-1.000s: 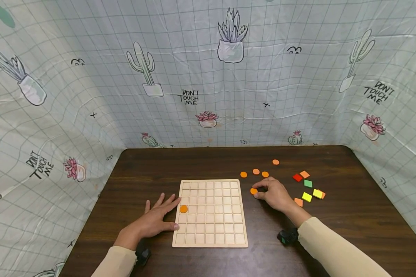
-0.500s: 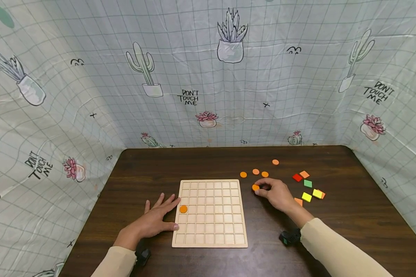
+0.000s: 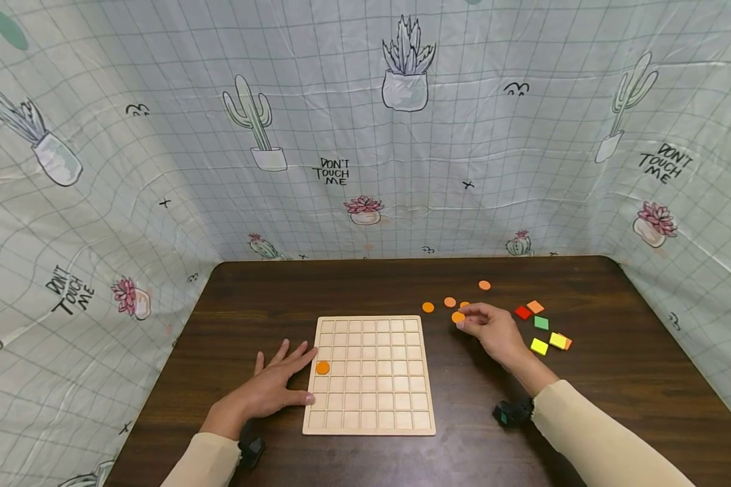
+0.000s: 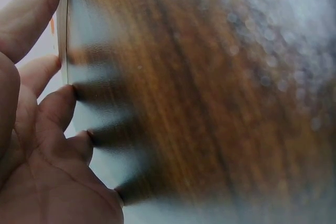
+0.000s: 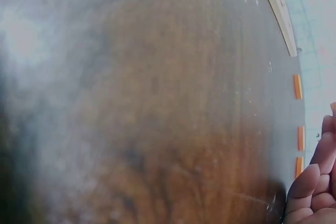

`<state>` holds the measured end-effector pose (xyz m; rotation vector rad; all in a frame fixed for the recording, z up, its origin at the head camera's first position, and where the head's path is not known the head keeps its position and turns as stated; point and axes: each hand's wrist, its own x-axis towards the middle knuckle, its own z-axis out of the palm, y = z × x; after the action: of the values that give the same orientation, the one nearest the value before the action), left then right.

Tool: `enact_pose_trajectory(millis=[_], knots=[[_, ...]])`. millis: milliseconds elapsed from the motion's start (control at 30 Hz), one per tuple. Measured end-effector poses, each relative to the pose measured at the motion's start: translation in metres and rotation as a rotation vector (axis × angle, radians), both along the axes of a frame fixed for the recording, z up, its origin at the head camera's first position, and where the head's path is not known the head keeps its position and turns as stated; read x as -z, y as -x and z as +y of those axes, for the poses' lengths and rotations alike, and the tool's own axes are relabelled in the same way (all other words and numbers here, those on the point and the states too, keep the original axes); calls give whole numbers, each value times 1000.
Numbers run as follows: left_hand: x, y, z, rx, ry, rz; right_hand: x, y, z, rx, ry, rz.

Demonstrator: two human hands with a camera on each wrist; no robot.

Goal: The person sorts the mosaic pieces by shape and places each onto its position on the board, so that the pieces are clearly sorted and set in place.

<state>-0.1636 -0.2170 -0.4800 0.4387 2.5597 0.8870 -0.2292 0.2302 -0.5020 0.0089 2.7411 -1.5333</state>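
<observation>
A square wooden board [image 3: 367, 375] with a grid of recessed cells lies on the dark table. In its left column sits an orange disc [image 3: 323, 367]. My left hand [image 3: 268, 389] lies against the board's left edge, fingers spread and thumb on the rim. In the left wrist view the fingertips [image 4: 62, 95] meet that edge. To the right of the board, my right hand [image 3: 493, 333] pinches another orange disc [image 3: 458, 317] between thumb and fingers, seemingly raised off the table. Only a sliver of the pinched disc shows at the right wrist view's edge.
Several loose orange discs [image 3: 428, 308] lie beyond the board's far right corner, one partly covered by my right hand. Further right are flat squares: red [image 3: 522, 312], green [image 3: 541, 323], yellow [image 3: 539, 346] and orange [image 3: 535, 307]. A patterned curtain [image 3: 365, 135] surrounds the table.
My right hand has moved away and slightly right with the pinched disc, towards the loose discs. An orange square near its wrist is now covered. The left hand and board stay put.
</observation>
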Motion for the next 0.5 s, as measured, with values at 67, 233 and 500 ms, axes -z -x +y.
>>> enact_pose_trajectory(millis=[67,233,500], knots=[[0,0,0,-1,-1,-3,-1,0,-1,6,14,-1],[1,1,0,2,2,2,-4,-3,-10,-6,72,-8],[0,0,0,3,-3,6,-6,-13,-35,-61,192,-65]])
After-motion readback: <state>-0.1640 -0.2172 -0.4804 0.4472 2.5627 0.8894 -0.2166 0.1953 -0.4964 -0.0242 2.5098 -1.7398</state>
